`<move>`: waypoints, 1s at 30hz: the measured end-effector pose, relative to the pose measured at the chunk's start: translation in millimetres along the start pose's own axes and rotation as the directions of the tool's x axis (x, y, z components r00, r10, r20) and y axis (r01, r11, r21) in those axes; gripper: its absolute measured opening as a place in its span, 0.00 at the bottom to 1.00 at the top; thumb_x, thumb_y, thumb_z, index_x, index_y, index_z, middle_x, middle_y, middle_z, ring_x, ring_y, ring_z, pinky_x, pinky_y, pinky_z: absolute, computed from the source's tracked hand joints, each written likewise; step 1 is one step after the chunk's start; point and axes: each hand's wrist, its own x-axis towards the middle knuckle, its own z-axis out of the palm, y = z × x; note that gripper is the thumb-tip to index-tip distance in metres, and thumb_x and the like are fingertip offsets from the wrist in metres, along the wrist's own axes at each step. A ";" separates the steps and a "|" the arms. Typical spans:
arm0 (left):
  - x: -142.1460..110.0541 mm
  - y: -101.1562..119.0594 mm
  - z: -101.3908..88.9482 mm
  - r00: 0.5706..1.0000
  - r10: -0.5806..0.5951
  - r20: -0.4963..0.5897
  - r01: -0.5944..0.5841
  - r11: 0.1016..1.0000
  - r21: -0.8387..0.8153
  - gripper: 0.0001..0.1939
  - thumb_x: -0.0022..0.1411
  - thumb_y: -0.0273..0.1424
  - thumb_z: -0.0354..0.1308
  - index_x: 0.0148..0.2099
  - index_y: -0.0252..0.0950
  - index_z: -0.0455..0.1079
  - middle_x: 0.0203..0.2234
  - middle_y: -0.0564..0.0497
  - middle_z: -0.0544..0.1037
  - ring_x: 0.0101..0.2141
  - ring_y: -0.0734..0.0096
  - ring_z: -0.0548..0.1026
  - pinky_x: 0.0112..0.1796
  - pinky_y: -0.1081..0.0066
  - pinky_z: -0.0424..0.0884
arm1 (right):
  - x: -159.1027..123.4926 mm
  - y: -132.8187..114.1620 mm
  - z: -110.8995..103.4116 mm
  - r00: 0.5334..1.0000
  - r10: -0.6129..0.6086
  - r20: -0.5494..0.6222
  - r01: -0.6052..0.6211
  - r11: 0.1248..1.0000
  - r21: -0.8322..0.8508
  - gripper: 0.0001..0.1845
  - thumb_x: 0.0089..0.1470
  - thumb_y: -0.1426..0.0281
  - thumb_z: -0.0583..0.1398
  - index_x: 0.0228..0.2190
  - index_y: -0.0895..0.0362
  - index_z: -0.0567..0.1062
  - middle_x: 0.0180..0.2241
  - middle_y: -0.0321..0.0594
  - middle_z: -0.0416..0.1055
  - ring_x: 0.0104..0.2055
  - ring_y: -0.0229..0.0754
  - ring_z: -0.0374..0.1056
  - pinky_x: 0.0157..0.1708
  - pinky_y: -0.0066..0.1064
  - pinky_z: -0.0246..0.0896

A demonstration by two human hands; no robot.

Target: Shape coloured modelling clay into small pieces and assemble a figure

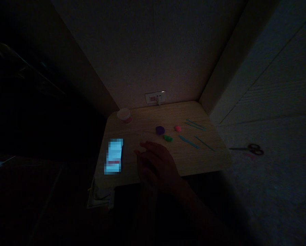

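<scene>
Over the front edge of the small table, my two hands are cupped against each other. My right hand [164, 164] lies on top with its fingers bent across; my left hand [142, 171] is underneath and mostly covered. Whatever is between the palms, if anything, is hidden in the dim light. Just beyond the fingers sit a purple clay-like lump [160, 130], a green lump [167, 138] and a pink lump [177, 128]. To their right lie a flat blue modelling tool [189, 141] and several thin blue sticks [204, 143].
A lit phone [113, 156] lies on the wooden tabletop [140, 119] at left. Behind it stands a small lidded tub [124, 115]. A wall socket [155, 98] with a plug is at the back. Scissors [255, 149] rest on the surface right of the table.
</scene>
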 end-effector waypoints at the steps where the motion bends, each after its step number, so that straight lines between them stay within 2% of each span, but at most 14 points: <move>1: -0.7 2.5 2.5 1.000 -0.023 -0.005 0.023 0.999 -0.044 0.28 0.74 0.56 0.43 0.42 0.44 0.77 0.41 0.50 0.82 0.53 0.62 0.78 0.54 0.65 0.74 | 0.4 4.9 0.8 1.000 -0.014 0.023 0.015 0.999 -0.049 0.22 0.67 0.61 0.59 0.59 0.53 0.74 0.65 0.48 0.71 0.68 0.55 0.64 0.68 0.56 0.55; 4: -6.8 12.6 8.9 0.985 -0.159 0.067 0.166 0.978 -0.130 0.38 0.71 0.62 0.39 0.57 0.38 0.75 0.52 0.42 0.80 0.63 0.51 0.72 0.63 0.55 0.67 | 2.2 21.7 -2.4 1.000 -0.005 0.007 0.006 0.994 -0.109 0.26 0.65 0.59 0.61 0.60 0.55 0.73 0.64 0.50 0.72 0.70 0.59 0.61 0.71 0.61 0.47; 7: -14.5 17.9 13.7 0.963 -0.220 0.156 0.246 0.954 -0.170 0.44 0.68 0.65 0.41 0.65 0.34 0.69 0.59 0.37 0.76 0.69 0.48 0.64 0.68 0.53 0.59 | 4.1 35.2 -10.9 0.996 0.005 -0.087 -0.006 1.000 -0.018 0.21 0.64 0.60 0.63 0.56 0.53 0.77 0.60 0.49 0.76 0.65 0.55 0.68 0.64 0.54 0.63; 10: -16.8 14.4 17.1 0.957 -0.203 0.206 0.230 0.966 -0.120 0.42 0.68 0.63 0.46 0.64 0.33 0.70 0.62 0.35 0.74 0.70 0.44 0.62 0.69 0.49 0.55 | 6.7 41.1 -20.8 0.956 0.096 -0.277 -0.064 0.990 0.123 0.08 0.64 0.63 0.64 0.40 0.50 0.83 0.42 0.42 0.84 0.47 0.48 0.79 0.49 0.43 0.74; 11: -15.9 12.5 17.4 0.953 -0.204 0.223 0.229 0.969 -0.090 0.40 0.68 0.62 0.47 0.63 0.33 0.71 0.62 0.35 0.74 0.70 0.43 0.62 0.69 0.47 0.55 | 8.0 42.0 -24.5 0.915 0.172 -0.364 -0.110 0.977 0.185 0.08 0.64 0.63 0.65 0.35 0.50 0.83 0.36 0.39 0.83 0.40 0.46 0.78 0.43 0.40 0.74; 13: -12.3 10.0 16.1 0.951 -0.194 0.239 0.206 0.978 -0.025 0.35 0.69 0.58 0.50 0.61 0.34 0.73 0.63 0.35 0.73 0.68 0.41 0.65 0.68 0.44 0.56 | 11.2 43.5 -32.8 0.776 0.367 -0.513 -0.186 0.910 0.369 0.18 0.64 0.58 0.64 0.24 0.51 0.79 0.25 0.36 0.77 0.29 0.41 0.72 0.32 0.34 0.69; 15: -8.0 10.0 12.6 0.965 -0.143 0.221 0.135 0.990 0.049 0.29 0.70 0.52 0.54 0.59 0.35 0.74 0.64 0.37 0.73 0.65 0.42 0.69 0.66 0.45 0.59 | 14.3 45.3 -42.0 0.642 0.548 -0.536 -0.161 0.780 0.604 0.32 0.66 0.51 0.60 0.15 0.52 0.70 0.16 0.33 0.65 0.21 0.36 0.61 0.23 0.30 0.58; 16: -6.1 10.6 10.5 0.974 -0.103 0.203 0.087 0.993 0.084 0.26 0.70 0.50 0.55 0.58 0.36 0.75 0.63 0.38 0.73 0.64 0.43 0.71 0.65 0.46 0.60 | 15.3 46.3 -46.5 0.621 0.614 -0.488 -0.125 0.692 0.711 0.37 0.67 0.47 0.57 0.12 0.53 0.64 0.14 0.32 0.58 0.18 0.35 0.56 0.20 0.29 0.52; 19: -2.1 12.3 5.2 0.988 0.001 0.154 -0.024 0.989 0.147 0.21 0.69 0.46 0.57 0.53 0.36 0.77 0.58 0.38 0.77 0.58 0.47 0.76 0.60 0.49 0.67 | 14.6 48.7 -56.0 0.661 0.705 -0.258 -0.070 0.400 0.914 0.42 0.66 0.42 0.55 0.10 0.52 0.52 0.11 0.27 0.42 0.14 0.33 0.41 0.15 0.28 0.39; 21: -0.2 11.0 3.1 0.990 0.044 0.132 -0.065 0.984 0.163 0.20 0.67 0.45 0.59 0.50 0.36 0.78 0.54 0.39 0.79 0.54 0.49 0.78 0.56 0.51 0.71 | 11.4 49.8 -57.4 0.663 0.734 -0.148 -0.062 0.250 0.966 0.41 0.66 0.43 0.56 0.11 0.52 0.50 0.12 0.25 0.39 0.14 0.32 0.35 0.14 0.28 0.37; 24: 2.9 5.8 0.7 0.984 0.141 0.106 -0.162 0.962 0.221 0.19 0.66 0.46 0.61 0.47 0.36 0.78 0.50 0.39 0.80 0.49 0.53 0.79 0.52 0.55 0.74 | 7.0 50.6 -53.2 0.644 0.764 -0.031 -0.051 0.083 0.995 0.39 0.65 0.46 0.59 0.13 0.52 0.51 0.12 0.24 0.39 0.15 0.32 0.33 0.13 0.27 0.39; 27: 4.3 3.2 -1.0 0.931 0.318 0.180 -0.364 0.850 0.381 0.18 0.66 0.46 0.63 0.48 0.37 0.77 0.49 0.42 0.80 0.47 0.57 0.79 0.48 0.59 0.74 | 6.5 48.6 -46.5 0.679 0.717 0.157 -0.144 -0.079 0.986 0.32 0.63 0.46 0.62 0.17 0.53 0.63 0.14 0.26 0.49 0.15 0.32 0.43 0.15 0.25 0.45; 28: 3.9 3.9 -1.2 0.890 0.389 0.239 -0.457 0.760 0.462 0.16 0.66 0.43 0.64 0.49 0.39 0.77 0.49 0.43 0.79 0.48 0.58 0.78 0.49 0.60 0.74 | 6.8 46.8 -44.6 0.697 0.678 0.234 -0.204 -0.126 0.971 0.29 0.62 0.45 0.63 0.22 0.53 0.69 0.16 0.28 0.57 0.17 0.33 0.51 0.17 0.25 0.51; 30: 1.8 7.5 -1.0 0.783 0.477 0.400 -0.615 0.489 0.619 0.15 0.65 0.37 0.66 0.53 0.41 0.76 0.52 0.45 0.78 0.53 0.58 0.75 0.55 0.59 0.71 | 7.1 41.4 -41.8 0.726 0.576 0.375 -0.332 -0.184 0.925 0.28 0.60 0.40 0.61 0.33 0.53 0.76 0.25 0.36 0.71 0.28 0.40 0.68 0.26 0.29 0.64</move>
